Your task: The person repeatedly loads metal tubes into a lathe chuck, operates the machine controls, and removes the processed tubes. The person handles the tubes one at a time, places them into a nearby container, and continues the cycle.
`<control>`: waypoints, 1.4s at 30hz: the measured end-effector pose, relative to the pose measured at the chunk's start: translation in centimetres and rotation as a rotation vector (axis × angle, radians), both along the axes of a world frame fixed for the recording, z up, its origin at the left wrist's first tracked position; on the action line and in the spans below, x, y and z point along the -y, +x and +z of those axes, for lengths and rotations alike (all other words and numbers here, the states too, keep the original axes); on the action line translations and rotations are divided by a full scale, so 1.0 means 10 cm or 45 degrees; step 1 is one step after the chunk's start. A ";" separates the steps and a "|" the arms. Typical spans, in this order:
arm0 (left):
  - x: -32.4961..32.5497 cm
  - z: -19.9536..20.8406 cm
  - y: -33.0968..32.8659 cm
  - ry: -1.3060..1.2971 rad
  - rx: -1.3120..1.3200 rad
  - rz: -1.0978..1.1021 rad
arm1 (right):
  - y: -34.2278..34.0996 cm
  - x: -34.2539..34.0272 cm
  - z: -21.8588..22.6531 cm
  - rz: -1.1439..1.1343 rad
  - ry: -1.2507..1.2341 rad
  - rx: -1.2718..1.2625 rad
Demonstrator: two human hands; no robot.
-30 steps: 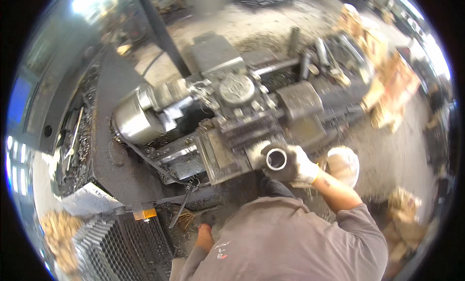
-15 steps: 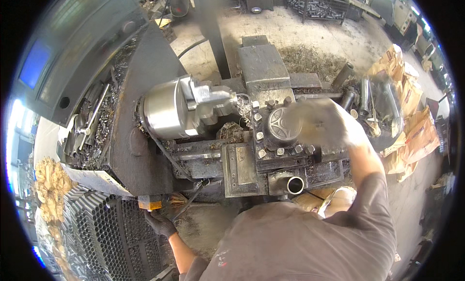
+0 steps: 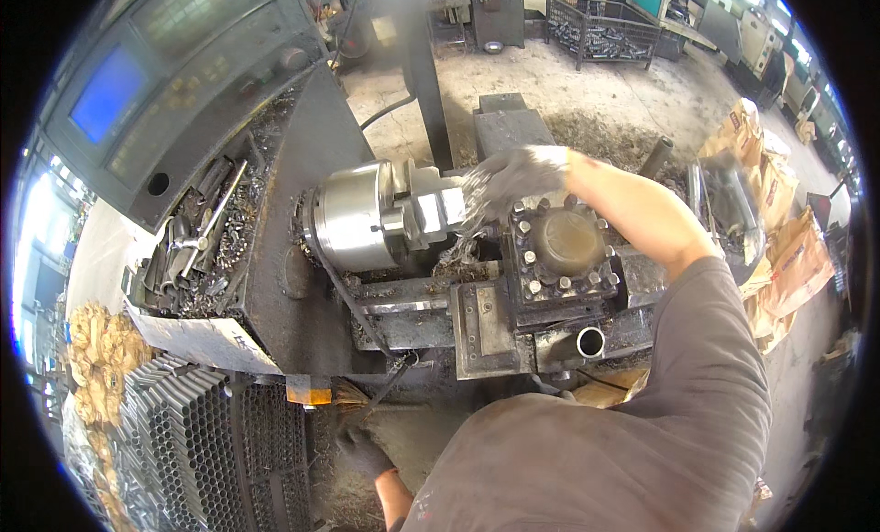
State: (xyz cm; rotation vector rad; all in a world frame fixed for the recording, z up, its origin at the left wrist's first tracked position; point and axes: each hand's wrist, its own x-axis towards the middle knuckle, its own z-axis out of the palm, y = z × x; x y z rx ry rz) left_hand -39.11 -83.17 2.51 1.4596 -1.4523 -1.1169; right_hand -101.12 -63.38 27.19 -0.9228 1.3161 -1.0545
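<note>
My right hand (image 3: 522,173), in a dark glove with a pale cuff, reaches over the square tool post (image 3: 566,248) of a lathe. It is beside the jaws of the steel chuck (image 3: 353,218), and its fingers are smeared by motion. Curly metal shavings (image 3: 472,211) hang just below the fingertips, and I cannot tell whether the hand touches them. Low on the left, my gloved left hand (image 3: 364,451) is by the lower end of a dark lever rod (image 3: 387,392). Whether its fingers grip the rod does not show.
A tray (image 3: 206,230) of tools and shavings sits left of the chuck. Below it are stacked steel tubes (image 3: 179,413) and an orange-fronted box (image 3: 309,394). A short tube (image 3: 589,342) stands near my body. Brown paper sacks (image 3: 793,266) line the right side.
My right hand has moved left from beside the tool post's round top to the shavings near the chuck. My left hand has left the orange-fronted box and moved down to the rod's lower end.
</note>
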 end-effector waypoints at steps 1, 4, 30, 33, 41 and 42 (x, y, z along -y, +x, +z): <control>-0.11 -0.05 -0.03 -0.025 0.060 -0.020 | -0.24 -0.24 0.07 -0.102 -0.100 -0.184; -0.26 -0.10 -0.15 -0.036 0.157 -0.151 | -0.97 -0.93 0.15 -1.287 -0.027 0.029; 0.67 3.25 -4.15 -1.111 1.352 -1.341 | -1.05 -0.17 -0.48 -0.252 0.065 -1.324; 0.36 2.76 -4.01 -1.960 1.173 -1.051 | -0.56 0.19 -0.05 0.418 -0.037 -1.446; -0.21 2.02 -4.44 -1.790 0.610 -1.383 | 0.08 0.54 -0.20 0.176 0.534 -1.087; -0.22 2.04 -4.48 -1.843 0.567 -1.317 | 0.02 0.49 -0.19 0.192 0.564 -1.060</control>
